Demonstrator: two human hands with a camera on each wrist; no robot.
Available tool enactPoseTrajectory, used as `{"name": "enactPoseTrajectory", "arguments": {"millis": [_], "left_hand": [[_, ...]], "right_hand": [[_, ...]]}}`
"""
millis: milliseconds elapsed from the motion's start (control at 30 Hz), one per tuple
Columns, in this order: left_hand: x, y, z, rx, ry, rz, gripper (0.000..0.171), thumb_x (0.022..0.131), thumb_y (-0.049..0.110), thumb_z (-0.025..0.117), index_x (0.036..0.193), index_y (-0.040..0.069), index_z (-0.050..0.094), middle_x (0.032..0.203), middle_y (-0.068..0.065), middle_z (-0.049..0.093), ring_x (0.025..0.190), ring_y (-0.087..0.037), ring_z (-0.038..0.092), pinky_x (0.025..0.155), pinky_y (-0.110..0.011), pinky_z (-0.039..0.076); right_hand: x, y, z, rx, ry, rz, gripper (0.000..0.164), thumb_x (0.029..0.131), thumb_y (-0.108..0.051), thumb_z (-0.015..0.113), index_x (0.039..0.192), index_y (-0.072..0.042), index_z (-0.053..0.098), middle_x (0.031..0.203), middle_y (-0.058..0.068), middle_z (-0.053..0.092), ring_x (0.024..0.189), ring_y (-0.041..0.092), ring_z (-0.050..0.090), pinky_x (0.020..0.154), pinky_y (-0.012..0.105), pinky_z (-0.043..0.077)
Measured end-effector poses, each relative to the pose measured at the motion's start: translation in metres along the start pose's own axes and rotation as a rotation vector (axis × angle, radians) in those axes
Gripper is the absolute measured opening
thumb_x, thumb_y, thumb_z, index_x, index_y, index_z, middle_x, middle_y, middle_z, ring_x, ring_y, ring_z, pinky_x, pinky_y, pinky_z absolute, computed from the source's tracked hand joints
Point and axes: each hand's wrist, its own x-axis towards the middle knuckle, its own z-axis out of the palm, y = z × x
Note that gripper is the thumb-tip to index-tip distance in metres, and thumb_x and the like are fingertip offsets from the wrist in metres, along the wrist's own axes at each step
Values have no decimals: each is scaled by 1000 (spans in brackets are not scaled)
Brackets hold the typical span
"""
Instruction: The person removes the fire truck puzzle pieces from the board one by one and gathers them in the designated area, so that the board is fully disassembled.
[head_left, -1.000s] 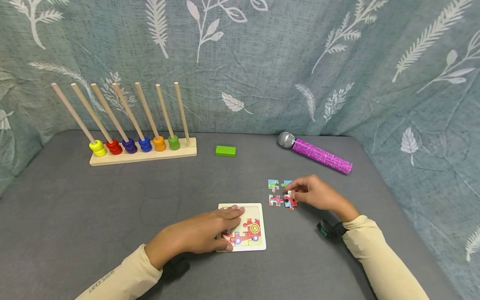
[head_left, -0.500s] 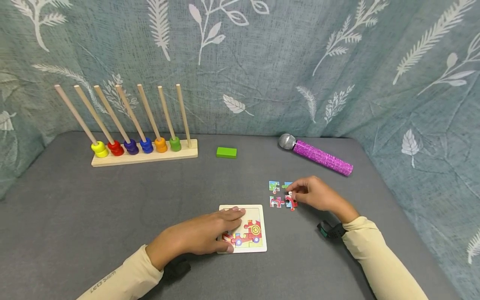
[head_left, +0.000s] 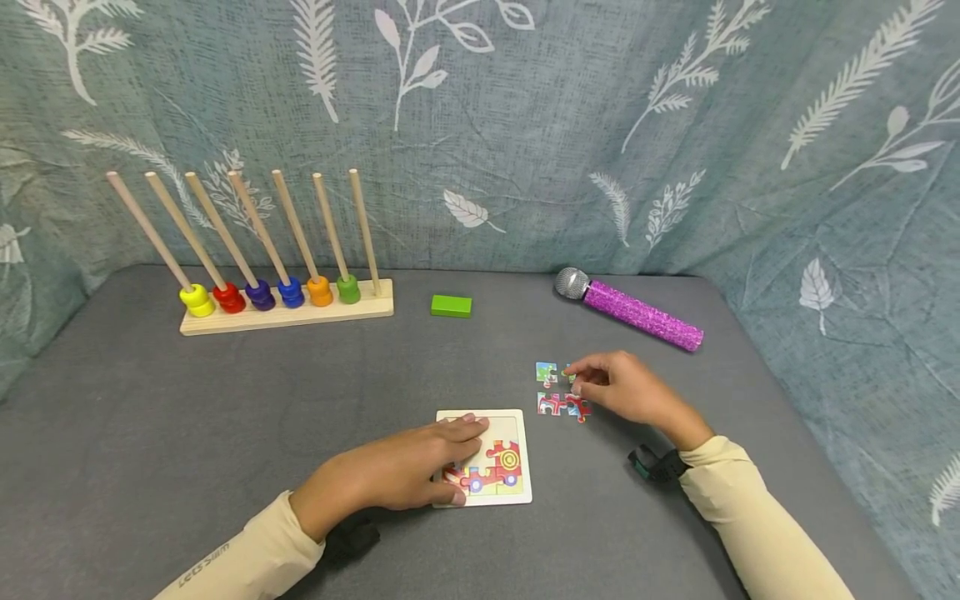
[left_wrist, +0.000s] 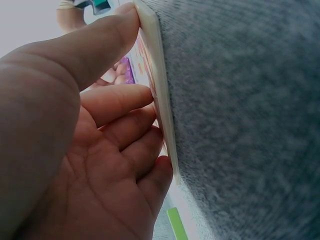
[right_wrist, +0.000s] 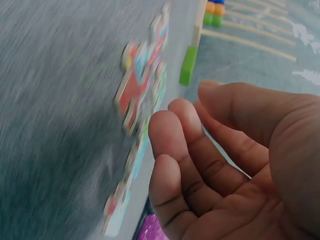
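Note:
My left hand (head_left: 412, 467) rests on a square wooden puzzle board (head_left: 527, 467), with its thumb by the near edge. In the left wrist view the fingertips touch the board's face beside its pale rim (left_wrist: 162, 95). Several pieces of a red vehicle sit in the board, partly hidden by the hand. My right hand (head_left: 626, 387) hovers over loose jigsaw pieces, a gap between thumb and fingers in the right wrist view and nothing held. Below its fingertips lies a red piece (head_left: 577, 408), beside another red piece (head_left: 550, 404). A green-and-blue piece (head_left: 546, 372) lies behind; one more is mostly covered by the fingers.
A wooden peg stand (head_left: 288, 318) with coloured rings stands at the back left. To its right lies a green block (head_left: 451, 306). A glittery purple microphone (head_left: 637, 312) lies at the back right, before a patterned cloth (head_left: 525, 150).
The lower right red piece has shifted slightly left, up against its neighbour. My right hand has let go of it and moved a little left. The left hand has stayed on the board.

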Motion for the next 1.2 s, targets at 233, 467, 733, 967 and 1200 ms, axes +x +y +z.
{"name": "enactPoseTrajectory", "arguments": {"millis": [233,467,733,967,1200], "left_hand": [[0,0,1,15,21,14,59,89,23,72,138,-1,51,152,-14,36,142,-27,30,112,-40,29],[2,0,1,15,5,4,60,89,25,72,139,0,50,153,-13,35,142,-25,29,112,-39,29],[2,0,1,19,18,6,57,89,25,72,137,2,54,153,-13,35,142,-25,29,111,-41,31],[1,4,2,67,34,8,37,90,28,71,121,7,65,150,-14,40,139,-27,34,107,-43,36],[1,6,2,72,26,20,40,92,26,69,129,13,66,149,-17,40,139,-28,35,108,-42,35]], "right_hand": [[0,-21,12,56,-56,-60,16,91,-3,66,104,1,72,81,1,69,64,8,57,57,24,48],[-3,-35,21,116,-125,-137,14,91,-5,67,103,0,73,88,-1,69,74,8,59,66,25,51],[-1,-42,32,114,-145,-165,15,92,-10,67,105,-5,74,92,-7,69,78,6,60,69,26,52],[2,-45,42,172,-205,-220,18,92,-7,66,108,-1,72,96,1,72,85,8,65,77,27,55],[4,-45,43,211,-217,-191,18,92,-5,66,108,3,71,97,5,72,87,9,66,77,27,55]]}}
